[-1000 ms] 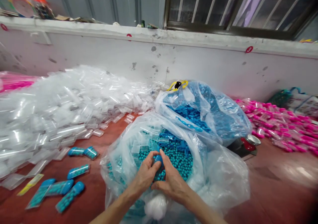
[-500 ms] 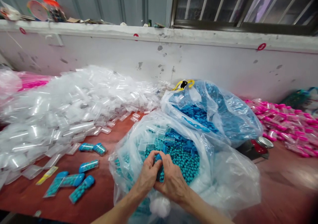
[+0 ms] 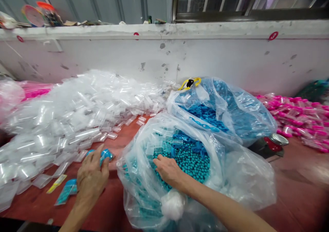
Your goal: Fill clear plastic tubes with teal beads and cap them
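Note:
My left hand [image 3: 92, 175] is over the red table among small clear packs of teal beads with blue caps; its fingers are apart, and blue caps [image 3: 106, 154] show by the fingertips. One filled pack [image 3: 64, 192] lies left of it. My right hand [image 3: 168, 170] reaches into an open plastic bag [image 3: 138, 146] of teal beads [image 3: 190, 160]. Its fingers are bent together at the beads, and whatever they hold is hidden. Clear sleeves [image 3: 154, 148] and blue caps [image 3: 177, 143] lie on the beads.
A big heap of clear sleeves [image 3: 64, 105] covers the table's left. Behind the bead bag sits a bag of blue caps [image 3: 205, 115]. Pink-capped packs [image 3: 303, 119] and a metal-lidded jar [image 3: 279, 139] are at the right. A yellow piece [image 3: 57, 184] lies at the left.
My hands have parted from above the bead bag. The left moved to the packs on the left, and the right stayed at the beads. The blue-capped piece between them is no longer visible there.

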